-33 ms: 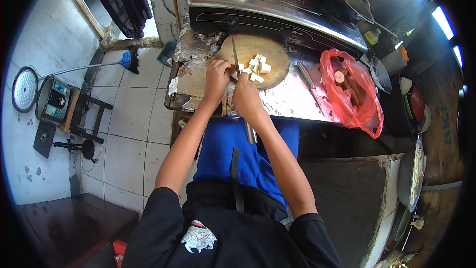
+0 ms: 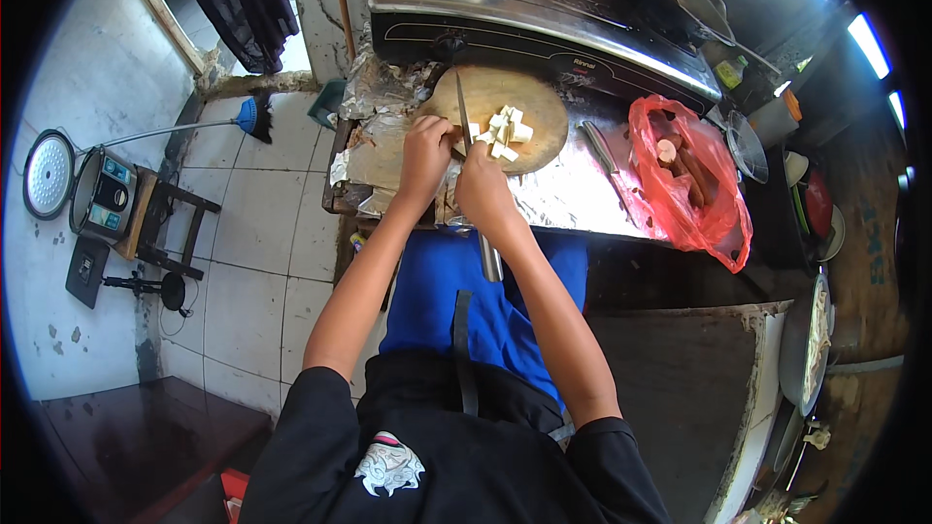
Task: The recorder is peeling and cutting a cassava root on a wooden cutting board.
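Note:
My right hand (image 2: 483, 184) is closed round a long kitchen knife (image 2: 462, 102), its blade pointing away over a round wooden chopping board (image 2: 539, 107). The metal handle end shows below that hand. To the left of the blade, my left hand (image 2: 425, 150) rests at the board's near left edge, fingers curled over a pale piece of food, mostly hidden. Small white food cubes (image 2: 509, 128) lie in a loose heap just right of the blade; which food they are I cannot tell.
A second knife (image 2: 600, 147) lies right of the board, beside a red plastic bag (image 2: 694, 204) holding brownish, elongated items. Behind the board stands a gas stove (image 2: 544, 19). Crumpled foil (image 2: 379, 146) covers the counter at left. A rice cooker (image 2: 105, 196) stands on a stool at far left.

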Tool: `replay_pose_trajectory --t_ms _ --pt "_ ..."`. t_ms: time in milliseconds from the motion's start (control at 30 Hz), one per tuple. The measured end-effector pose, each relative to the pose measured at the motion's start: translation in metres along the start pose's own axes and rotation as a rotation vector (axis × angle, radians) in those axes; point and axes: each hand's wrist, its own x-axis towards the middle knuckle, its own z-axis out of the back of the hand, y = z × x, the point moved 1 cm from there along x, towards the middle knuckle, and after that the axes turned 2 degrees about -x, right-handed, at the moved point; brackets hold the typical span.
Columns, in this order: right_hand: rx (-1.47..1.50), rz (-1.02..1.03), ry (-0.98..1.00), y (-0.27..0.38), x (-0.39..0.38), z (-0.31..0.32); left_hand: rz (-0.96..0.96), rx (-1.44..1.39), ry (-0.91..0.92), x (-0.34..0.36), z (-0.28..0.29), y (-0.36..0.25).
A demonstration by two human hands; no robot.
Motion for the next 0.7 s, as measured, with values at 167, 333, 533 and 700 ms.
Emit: replay_pose_trajectory --t_ms 167,333,533,700 --pt "-0.053 0.0 0.07 -0.001 0.016 0.011 -0.021 -0.002 0.024 0.009 -0.001 -0.004" --pt "-0.09 -0.116 0.261 0.004 0.028 0.017 -0.027 0.002 -0.015 0.005 0.002 0.0" --pt "-0.07 0.094 -0.051 -0.002 0.003 0.006 -0.02 0.019 -0.006 -0.001 0.001 0.0" --pt "-0.061 0.111 -0.093 0.0 0.002 0.002 -0.039 0.023 -0.003 0.0 0.001 -0.004"
